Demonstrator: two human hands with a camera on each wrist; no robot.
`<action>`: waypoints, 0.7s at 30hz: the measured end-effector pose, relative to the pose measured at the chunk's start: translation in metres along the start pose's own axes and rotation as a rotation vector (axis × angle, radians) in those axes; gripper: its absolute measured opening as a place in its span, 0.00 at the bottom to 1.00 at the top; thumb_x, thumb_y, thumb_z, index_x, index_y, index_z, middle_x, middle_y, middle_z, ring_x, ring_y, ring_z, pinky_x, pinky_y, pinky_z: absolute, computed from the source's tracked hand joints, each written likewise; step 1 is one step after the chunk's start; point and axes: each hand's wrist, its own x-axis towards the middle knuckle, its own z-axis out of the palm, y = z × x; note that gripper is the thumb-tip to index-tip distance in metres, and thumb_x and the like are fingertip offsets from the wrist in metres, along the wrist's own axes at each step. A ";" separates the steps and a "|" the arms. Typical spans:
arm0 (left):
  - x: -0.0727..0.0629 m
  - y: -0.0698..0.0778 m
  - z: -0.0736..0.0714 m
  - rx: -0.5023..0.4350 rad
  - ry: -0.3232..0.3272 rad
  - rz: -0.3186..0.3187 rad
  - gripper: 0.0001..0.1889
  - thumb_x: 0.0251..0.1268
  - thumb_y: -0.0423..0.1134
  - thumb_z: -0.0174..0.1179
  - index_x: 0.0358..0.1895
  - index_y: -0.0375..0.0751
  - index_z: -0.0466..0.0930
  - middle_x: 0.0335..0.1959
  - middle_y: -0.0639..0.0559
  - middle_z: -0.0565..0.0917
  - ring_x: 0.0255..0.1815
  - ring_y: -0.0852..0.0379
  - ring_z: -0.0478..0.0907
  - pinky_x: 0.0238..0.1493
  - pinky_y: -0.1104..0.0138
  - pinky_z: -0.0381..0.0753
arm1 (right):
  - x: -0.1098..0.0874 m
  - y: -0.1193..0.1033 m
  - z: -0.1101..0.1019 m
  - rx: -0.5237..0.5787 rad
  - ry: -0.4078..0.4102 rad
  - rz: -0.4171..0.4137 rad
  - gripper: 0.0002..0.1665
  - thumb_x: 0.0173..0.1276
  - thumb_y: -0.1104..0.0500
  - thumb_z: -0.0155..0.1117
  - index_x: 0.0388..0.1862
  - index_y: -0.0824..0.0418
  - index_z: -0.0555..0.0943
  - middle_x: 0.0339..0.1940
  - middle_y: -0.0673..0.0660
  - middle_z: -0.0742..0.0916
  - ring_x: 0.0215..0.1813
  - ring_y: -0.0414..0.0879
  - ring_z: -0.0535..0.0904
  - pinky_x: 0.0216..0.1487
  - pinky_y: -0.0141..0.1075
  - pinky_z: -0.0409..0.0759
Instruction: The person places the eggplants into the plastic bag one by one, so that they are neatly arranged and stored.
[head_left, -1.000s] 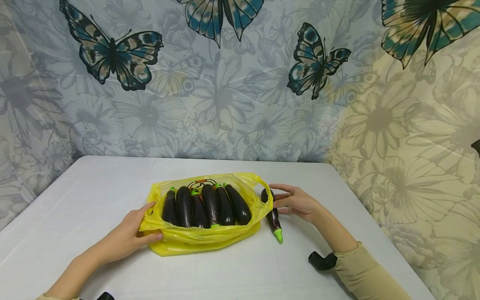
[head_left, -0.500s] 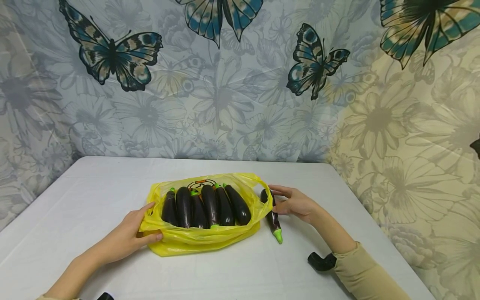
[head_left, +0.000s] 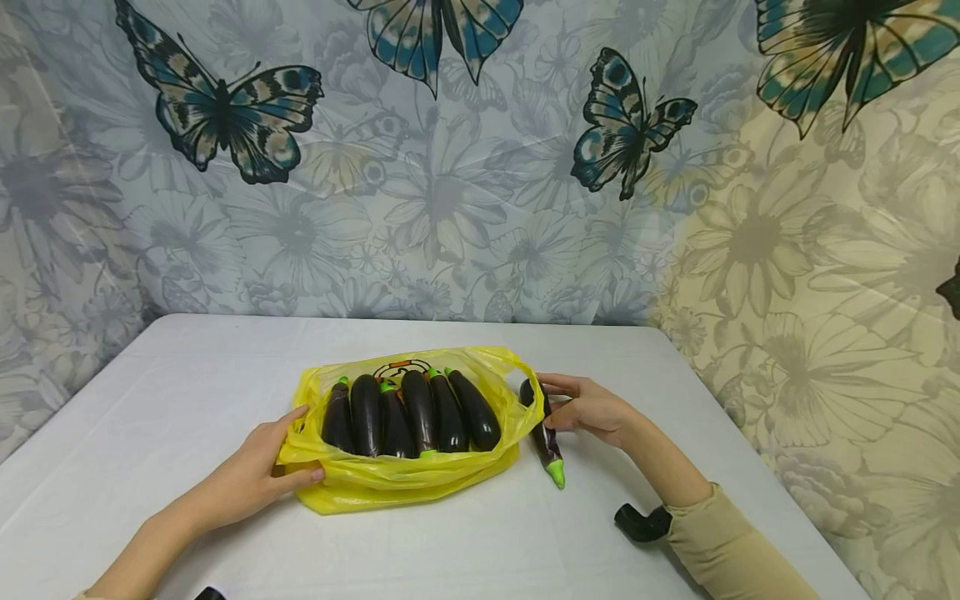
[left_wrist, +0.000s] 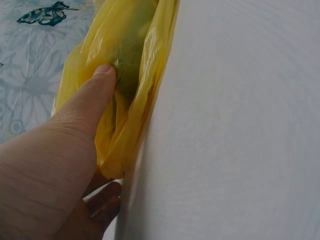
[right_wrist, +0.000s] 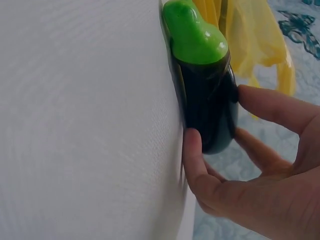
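Note:
In the head view a yellow plastic bag [head_left: 405,490] lies mid-table with its mouth facing up, and several dark eggplants [head_left: 421,408] lie side by side inside. My left hand [head_left: 255,471] grips the bag's left end; in the left wrist view the thumb [left_wrist: 95,90] presses on the plastic, other fingers partly hidden behind. Just right of the bag, a loose eggplant [head_left: 547,446] lies on the table, its green stem end toward me. My right hand [head_left: 592,412] holds that eggplant [right_wrist: 207,95] by its sides, fingers on both sides in the right wrist view. A bag handle loop partly covers its upper part.
A white-covered table [head_left: 450,550] stands against a floral butterfly backdrop [head_left: 450,208]. One black curved piece [head_left: 642,523] is by the right sleeve [head_left: 720,533], and another black piece [head_left: 210,593] shows at the bottom edge.
The fingers of my right hand have drawn together onto the loose eggplant. My left hand and the bag look the same; the head view has shifted very slightly.

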 end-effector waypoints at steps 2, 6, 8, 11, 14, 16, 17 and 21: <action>0.000 0.000 0.000 0.000 -0.001 -0.003 0.53 0.59 0.65 0.62 0.76 0.32 0.51 0.66 0.28 0.64 0.66 0.33 0.61 0.61 0.35 0.62 | 0.000 0.000 0.000 -0.007 -0.002 0.000 0.48 0.56 0.74 0.67 0.77 0.63 0.61 0.74 0.69 0.63 0.51 0.52 0.79 0.50 0.43 0.80; 0.000 0.001 -0.001 -0.002 -0.004 -0.010 0.53 0.59 0.66 0.62 0.76 0.32 0.51 0.66 0.28 0.64 0.66 0.33 0.61 0.61 0.35 0.62 | 0.001 0.000 0.000 -0.040 0.003 -0.007 0.48 0.55 0.72 0.71 0.75 0.64 0.63 0.72 0.69 0.65 0.55 0.53 0.77 0.49 0.42 0.81; 0.000 0.002 -0.001 -0.002 -0.005 -0.011 0.53 0.59 0.66 0.62 0.76 0.32 0.51 0.66 0.28 0.64 0.66 0.33 0.61 0.61 0.35 0.62 | 0.002 0.000 0.000 -0.050 0.020 -0.003 0.47 0.54 0.72 0.73 0.73 0.64 0.65 0.71 0.68 0.67 0.54 0.52 0.77 0.45 0.41 0.82; 0.000 0.002 -0.001 0.002 -0.006 -0.014 0.53 0.59 0.66 0.62 0.76 0.32 0.51 0.66 0.29 0.64 0.66 0.33 0.61 0.61 0.35 0.62 | 0.001 0.000 -0.001 -0.042 0.030 0.012 0.47 0.53 0.73 0.73 0.73 0.63 0.66 0.71 0.68 0.67 0.50 0.51 0.78 0.41 0.41 0.83; 0.000 0.003 -0.001 0.003 -0.010 -0.021 0.54 0.59 0.67 0.62 0.76 0.32 0.51 0.66 0.28 0.64 0.66 0.33 0.61 0.61 0.35 0.62 | 0.001 -0.001 -0.002 -0.021 0.025 0.027 0.48 0.53 0.74 0.72 0.74 0.63 0.66 0.72 0.69 0.66 0.49 0.52 0.78 0.41 0.41 0.83; 0.000 0.003 -0.002 0.002 -0.012 -0.024 0.54 0.59 0.67 0.62 0.76 0.32 0.51 0.66 0.28 0.64 0.66 0.33 0.61 0.61 0.35 0.62 | -0.001 -0.001 -0.003 -0.025 0.013 0.028 0.48 0.53 0.74 0.72 0.74 0.63 0.65 0.72 0.69 0.65 0.50 0.52 0.77 0.40 0.41 0.83; 0.000 0.003 -0.002 0.002 -0.012 -0.025 0.54 0.59 0.67 0.62 0.76 0.32 0.50 0.66 0.28 0.64 0.66 0.33 0.61 0.61 0.35 0.62 | -0.001 -0.002 -0.003 -0.027 0.010 0.031 0.48 0.52 0.74 0.72 0.74 0.63 0.66 0.72 0.69 0.65 0.50 0.52 0.76 0.40 0.41 0.83; 0.000 0.002 -0.002 0.001 -0.010 -0.022 0.54 0.59 0.66 0.62 0.76 0.32 0.51 0.66 0.28 0.64 0.66 0.34 0.61 0.61 0.35 0.62 | -0.004 -0.004 -0.004 -0.050 -0.005 0.036 0.49 0.51 0.74 0.72 0.73 0.63 0.67 0.72 0.68 0.65 0.54 0.54 0.73 0.36 0.39 0.82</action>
